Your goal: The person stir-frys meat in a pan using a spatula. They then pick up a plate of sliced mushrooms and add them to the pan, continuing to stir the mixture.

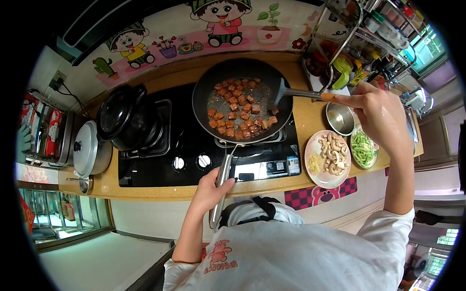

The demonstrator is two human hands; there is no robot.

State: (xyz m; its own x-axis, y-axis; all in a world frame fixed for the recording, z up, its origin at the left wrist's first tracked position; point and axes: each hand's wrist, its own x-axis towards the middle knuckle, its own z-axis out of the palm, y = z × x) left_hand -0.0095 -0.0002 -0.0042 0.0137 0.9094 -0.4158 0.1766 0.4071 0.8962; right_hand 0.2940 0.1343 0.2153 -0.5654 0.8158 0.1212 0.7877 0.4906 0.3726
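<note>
My left hand (pixel 213 191) grips the metal handle (pixel 222 178) of a dark frying pan (pixel 200 109) on the right side of a black glass gas hob (pixel 182 145). Browned meat cubes (pixel 242 100) in a little liquid lie spread over the pan's bottom. My right hand (pixel 378 116) is shut on the orange end of a spatula (pixel 300 92); its head stands inside the pan's right side, close to a meat cube. Right of the hob are a plate (pixel 327 182) holding sliced mushrooms (pixel 334 152) and minced garlic (pixel 314 163), and a plate of cut green vegetables (pixel 362 149), partly behind my right wrist.
A metal bowl (pixel 340 118) sits behind the plates. At the back right rises a metal rack (pixel 358 31) with bottles and jars. A black lidded pot (pixel 123 116) occupies the left burner, beside a grey lidded pot (pixel 87 149). The counter's front edge (pixel 156 192) runs before me.
</note>
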